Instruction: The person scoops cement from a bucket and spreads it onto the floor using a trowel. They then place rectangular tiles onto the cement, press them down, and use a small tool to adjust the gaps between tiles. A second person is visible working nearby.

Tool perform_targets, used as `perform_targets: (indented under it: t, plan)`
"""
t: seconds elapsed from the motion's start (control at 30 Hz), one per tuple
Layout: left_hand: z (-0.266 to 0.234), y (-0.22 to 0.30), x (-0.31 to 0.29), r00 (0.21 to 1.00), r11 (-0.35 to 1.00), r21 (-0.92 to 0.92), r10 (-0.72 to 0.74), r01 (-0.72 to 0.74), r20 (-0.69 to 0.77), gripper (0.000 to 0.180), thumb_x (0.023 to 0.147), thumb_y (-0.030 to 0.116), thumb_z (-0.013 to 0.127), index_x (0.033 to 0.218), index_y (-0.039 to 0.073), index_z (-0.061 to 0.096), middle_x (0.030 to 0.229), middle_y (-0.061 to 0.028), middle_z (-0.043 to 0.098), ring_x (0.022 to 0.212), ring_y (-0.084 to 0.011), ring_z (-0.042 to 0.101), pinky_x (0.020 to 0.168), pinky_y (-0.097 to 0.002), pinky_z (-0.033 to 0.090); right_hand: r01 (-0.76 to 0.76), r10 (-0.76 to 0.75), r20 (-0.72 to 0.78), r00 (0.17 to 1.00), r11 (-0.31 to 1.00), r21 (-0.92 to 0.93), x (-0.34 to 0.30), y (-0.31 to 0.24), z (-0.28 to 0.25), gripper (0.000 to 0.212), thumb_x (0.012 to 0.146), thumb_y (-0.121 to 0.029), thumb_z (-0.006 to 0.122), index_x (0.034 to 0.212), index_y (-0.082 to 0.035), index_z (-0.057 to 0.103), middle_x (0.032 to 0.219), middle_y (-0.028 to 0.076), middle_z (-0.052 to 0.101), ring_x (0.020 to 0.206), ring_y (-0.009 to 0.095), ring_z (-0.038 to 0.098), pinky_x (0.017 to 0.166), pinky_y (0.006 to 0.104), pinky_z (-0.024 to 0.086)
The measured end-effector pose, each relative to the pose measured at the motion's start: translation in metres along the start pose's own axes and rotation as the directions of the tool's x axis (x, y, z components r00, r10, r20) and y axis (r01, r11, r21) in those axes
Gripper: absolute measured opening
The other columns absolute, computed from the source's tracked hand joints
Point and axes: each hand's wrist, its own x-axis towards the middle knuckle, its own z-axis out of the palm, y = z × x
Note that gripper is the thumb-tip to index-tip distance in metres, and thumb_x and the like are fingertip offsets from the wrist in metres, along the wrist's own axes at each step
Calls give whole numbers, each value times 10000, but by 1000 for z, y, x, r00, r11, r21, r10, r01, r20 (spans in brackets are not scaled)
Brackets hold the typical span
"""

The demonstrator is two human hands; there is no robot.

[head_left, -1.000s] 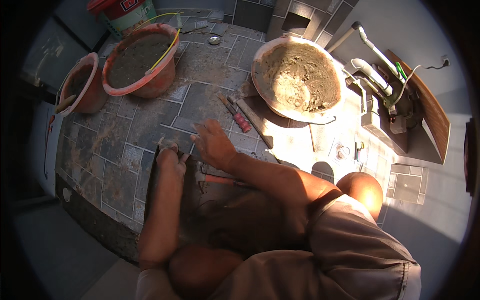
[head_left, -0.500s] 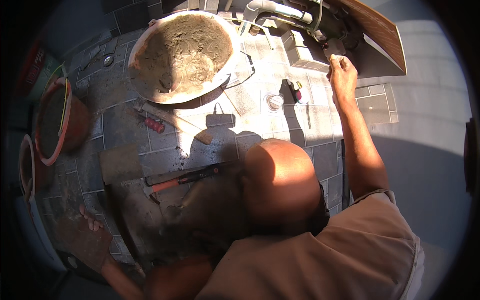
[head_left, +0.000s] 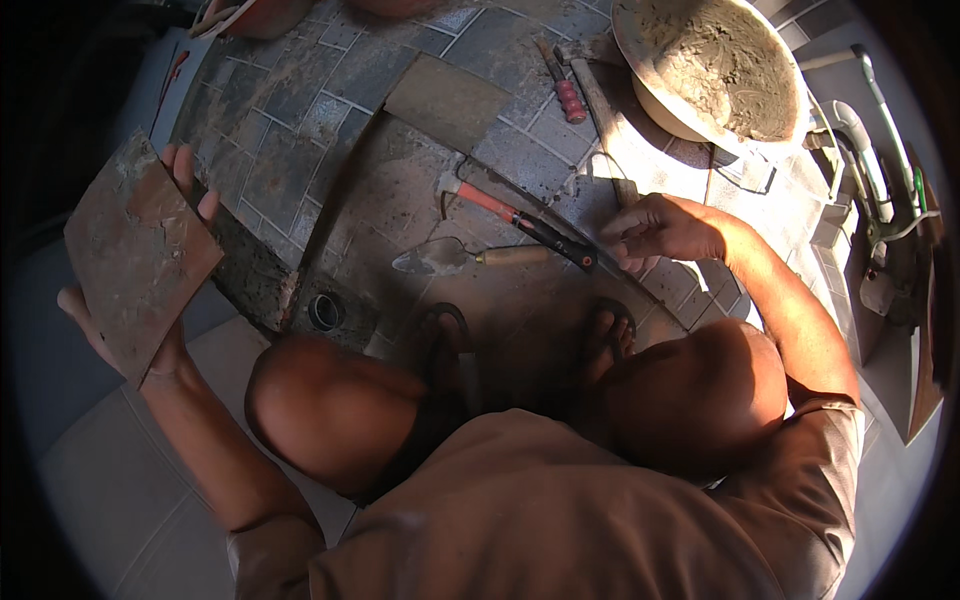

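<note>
A brown tile piece [head_left: 140, 255], its face smeared with grey mortar, is held up at the left in my left hand [head_left: 88, 325]. The fingers show past its edge and the thumb is at its near side. My right hand [head_left: 668, 232] hovers over the floor with loosely bent fingers, and I see nothing between them. Close by lies a hammer [head_left: 510, 218] with a red and black handle. A pointing trowel [head_left: 435, 258] with a wooden handle rests just nearer to me.
A large basin [head_left: 715, 75] of wet mortar stands at the far right. A wooden-handled hammer [head_left: 600, 100] and a red-gripped tool [head_left: 568, 98] lie beside it. A flat tile [head_left: 445, 97] is on the paved floor; pipes [head_left: 865, 160] are at right.
My view has swung left and down. My right hand has come back from beside the pipes to above the hammer. My left hand has raised the tile piece, and its face now shows.
</note>
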Motion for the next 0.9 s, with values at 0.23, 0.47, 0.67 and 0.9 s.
perform_targets:
  t: [0.23,0.47,0.67,0.9]
  plan:
    - [37,-38,-35,996,993,-97,60,-67,-72,1032,959,676,629,1695,95,199,1702,-344,193,1574,-509,252,1216,-783,206,211,-184,137,973,479,-852,178,-56,85,334,904,-256,696,1088,22,717,1044,249,753,1025,410,745,902,527,587]
    - [7,-44,-9,991,971,-236,-8,-25,-137,989,975,790,472,1646,82,308,1534,-348,450,1413,-539,489,1069,-781,424,-3,-456,-165,875,335,-942,251,42,165,342,1023,-187,510,1280,-21,661,1151,240,744,1104,388,729,1004,504,551]
    - [-23,-11,11,961,981,-182,16,-68,-276,908,971,732,542,1582,77,392,1425,-311,539,1343,-520,548,1023,-752,475,63,-148,-57,987,696,-716,212,-40,144,418,1019,-204,512,1391,-25,578,1103,252,746,1069,425,725,961,534,557]
    - [-55,-13,19,936,977,-210,-35,-42,-349,800,992,660,577,1559,117,422,1382,-306,565,1301,-496,580,996,-728,501,131,-509,-316,801,663,-737,101,-115,59,376,945,-195,660,1277,-23,620,1127,217,709,1032,438,710,904,523,576]
